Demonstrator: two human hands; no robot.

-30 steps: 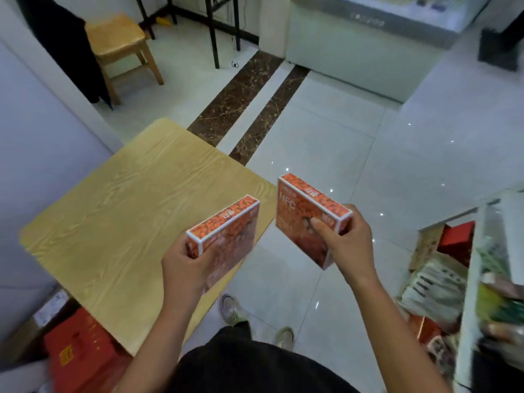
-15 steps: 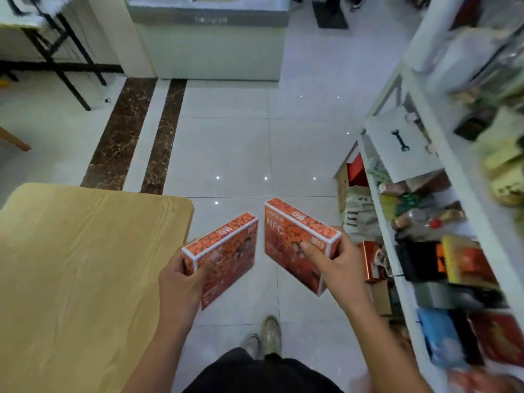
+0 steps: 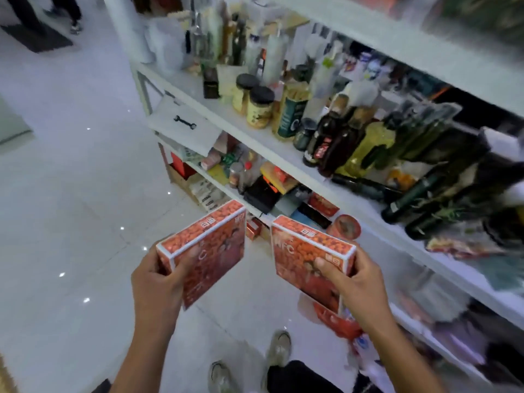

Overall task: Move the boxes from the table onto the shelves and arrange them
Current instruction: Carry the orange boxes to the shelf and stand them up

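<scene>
- Two shoes (image 3: 279, 348) and dark trousers (image 3: 300, 377) show at the bottom edge, standing on pale glossy floor tiles (image 3: 71, 194).
- The left hand (image 3: 158, 282) is clamped on the near corner of the left box (image 3: 209, 245), thumb across its orange front face, fingers behind.
- The right hand (image 3: 357, 282) is clamped on the near end of the right box (image 3: 306, 256), thumb pressed on the printed front, fingers round the far side.
- Both boxes are orange-red with white edges, held on edge in the air above the floor, narrow sides up. They sit side by side with a gap between them, not touching, just in front of the shelves (image 3: 283, 154).
- The hands are apart, each with its own box.
- The lower shelf, just beyond the boxes, holds packets and small boxes in red, black and blue, plus a red round tin (image 3: 344, 226); this part is blurred, so the items may be misread.
- The next shelf up carries dark bottles (image 3: 334, 143), green bottles lying tilted to the right, and two jars (image 3: 256, 104) with black lids.
- A white panel (image 3: 184, 126) with a wrench mark hangs at the shelf's left end.
- Far left, a dark mat (image 3: 37, 38) lies on the floor with someone's legs beside it.
</scene>
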